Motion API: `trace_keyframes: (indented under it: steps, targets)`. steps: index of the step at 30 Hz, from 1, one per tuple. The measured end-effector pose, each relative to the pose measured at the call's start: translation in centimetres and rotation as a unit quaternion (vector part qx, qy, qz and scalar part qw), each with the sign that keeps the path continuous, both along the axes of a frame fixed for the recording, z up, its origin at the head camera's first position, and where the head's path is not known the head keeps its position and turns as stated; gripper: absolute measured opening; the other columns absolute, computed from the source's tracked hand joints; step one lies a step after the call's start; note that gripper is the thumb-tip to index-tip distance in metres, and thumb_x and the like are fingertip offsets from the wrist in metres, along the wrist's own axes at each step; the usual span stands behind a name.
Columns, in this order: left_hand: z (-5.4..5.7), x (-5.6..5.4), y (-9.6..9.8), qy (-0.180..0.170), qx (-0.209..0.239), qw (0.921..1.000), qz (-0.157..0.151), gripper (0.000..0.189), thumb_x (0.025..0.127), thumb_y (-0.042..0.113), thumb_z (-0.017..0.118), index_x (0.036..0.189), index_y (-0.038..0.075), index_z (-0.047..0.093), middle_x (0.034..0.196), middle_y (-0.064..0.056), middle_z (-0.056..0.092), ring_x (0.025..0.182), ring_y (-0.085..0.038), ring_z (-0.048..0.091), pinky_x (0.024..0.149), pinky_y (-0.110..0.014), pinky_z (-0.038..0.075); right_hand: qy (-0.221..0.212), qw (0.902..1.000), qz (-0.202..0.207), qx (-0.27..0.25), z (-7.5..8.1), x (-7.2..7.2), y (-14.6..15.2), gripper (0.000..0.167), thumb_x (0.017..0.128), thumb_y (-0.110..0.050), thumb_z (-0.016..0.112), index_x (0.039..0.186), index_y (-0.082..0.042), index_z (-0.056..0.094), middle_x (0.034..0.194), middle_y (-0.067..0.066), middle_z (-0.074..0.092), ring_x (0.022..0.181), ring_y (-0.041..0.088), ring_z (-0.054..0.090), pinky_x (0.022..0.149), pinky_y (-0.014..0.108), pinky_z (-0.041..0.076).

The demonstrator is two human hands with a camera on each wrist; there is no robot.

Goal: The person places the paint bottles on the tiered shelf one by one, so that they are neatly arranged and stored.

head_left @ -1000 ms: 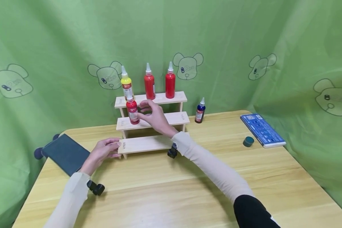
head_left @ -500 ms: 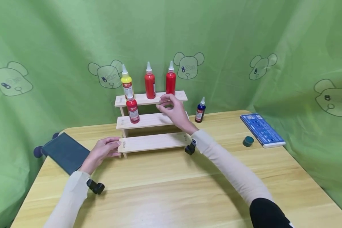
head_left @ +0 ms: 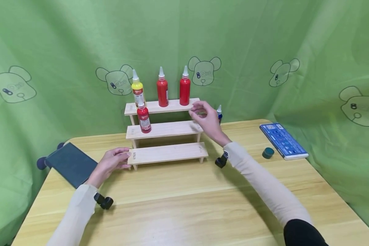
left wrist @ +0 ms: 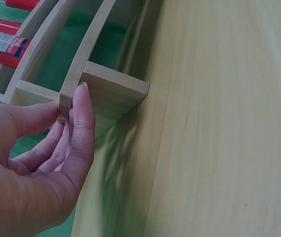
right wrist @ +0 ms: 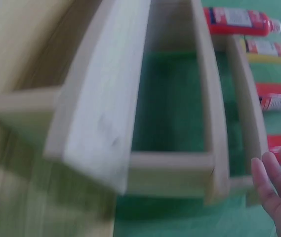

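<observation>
A three-tier wooden display rack (head_left: pixel 169 153) stands at the back of the table. My left hand (head_left: pixel 109 164) pinches the left end of its lowest step, thumb on one face and a finger on the other in the left wrist view. My right hand (head_left: pixel 210 123) is in the air by the rack's right end, fingers loosely bent with nothing in them. One red paint bottle (head_left: pixel 144 121) is upright at the left of the middle step. The top step carries a yellow paint bottle (head_left: pixel 137 88) and two more red bottles (head_left: pixel 162 94). Behind my right hand, a dark blue bottle (head_left: pixel 219 116) is partly hidden.
To the right lie a blue-covered book (head_left: pixel 283 141) and a small dark green round lid or jar (head_left: pixel 268 152). A dark flat notebook-like item (head_left: pixel 70 165) lies at the table's left edge. Green curtain (head_left: pixel 249 41) hangs close behind the table.
My right hand has come away from the red bottle on the middle step and moved right, past the rack, now covering part of the blue bottle. My left hand stays put.
</observation>
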State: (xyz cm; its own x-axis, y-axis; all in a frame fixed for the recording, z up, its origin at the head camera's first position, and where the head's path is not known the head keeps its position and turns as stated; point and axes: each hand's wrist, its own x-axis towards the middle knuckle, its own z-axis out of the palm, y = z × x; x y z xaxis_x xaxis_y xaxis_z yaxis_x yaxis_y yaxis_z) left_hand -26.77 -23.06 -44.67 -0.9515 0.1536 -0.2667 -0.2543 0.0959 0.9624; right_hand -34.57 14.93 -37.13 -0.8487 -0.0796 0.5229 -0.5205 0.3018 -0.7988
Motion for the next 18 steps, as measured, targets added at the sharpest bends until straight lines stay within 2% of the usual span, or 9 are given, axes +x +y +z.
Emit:
trace_keyframes:
  steps: [6, 10, 14, 18]
  targets:
    - [0.0, -0.1, 0.0, 0.003, 0.001, 1.0000, -0.001, 0.053, 0.106, 0.008, 0.061, 0.151, -0.011, 0.041, 0.102, -0.002, 0.067, 0.084, -0.010, 0.070, 0.079, -0.025, 0.068, -0.001, 0.9998, -0.018, -0.012, -0.6, 0.2, 2.3, 0.039, 0.098, 0.000, 0.070, 0.133, 0.010, 0.057, 0.123, 0.029, 0.066, 0.108, 0.033, 0.064, 0.090, 0.022, 0.058]
    - [-0.1, -0.1, 0.0, 0.007, 0.004, 1.0000, -0.005, 0.052, 0.106, 0.007, 0.060, 0.150, -0.013, 0.041, 0.102, -0.001, 0.069, 0.084, -0.010, 0.070, 0.079, -0.026, 0.068, -0.007, 0.9988, -0.047, -0.013, -0.7, 0.3, 3.8, 0.035, 0.098, 0.004, 0.068, 0.130, 0.013, 0.056, 0.122, 0.030, 0.065, 0.105, 0.027, 0.063, 0.090, 0.021, 0.057]
    - [0.0, -0.1, 0.0, 0.008, 0.005, 0.9999, -0.006, 0.053, 0.106, 0.007, 0.061, 0.151, -0.012, 0.041, 0.103, -0.002, 0.069, 0.085, -0.010, 0.071, 0.079, -0.026, 0.068, -0.025, 0.9967, -0.075, -0.018, -1.9, -0.7, 5.8, 0.036, 0.099, -0.001, 0.068, 0.132, 0.010, 0.057, 0.125, 0.026, 0.065, 0.105, 0.017, 0.061, 0.092, 0.019, 0.056]
    - [0.0, 0.0, 0.0, 0.005, 0.003, 1.0000, -0.005, 0.054, 0.106, 0.008, 0.061, 0.151, -0.012, 0.040, 0.105, -0.003, 0.068, 0.085, -0.011, 0.071, 0.079, -0.026, 0.068, -0.038, 0.9942, -0.098, -0.021, -3.6, -1.9, 7.7, 0.039, 0.101, -0.009, 0.069, 0.135, 0.006, 0.057, 0.127, 0.022, 0.065, 0.109, 0.016, 0.060, 0.095, 0.018, 0.057]
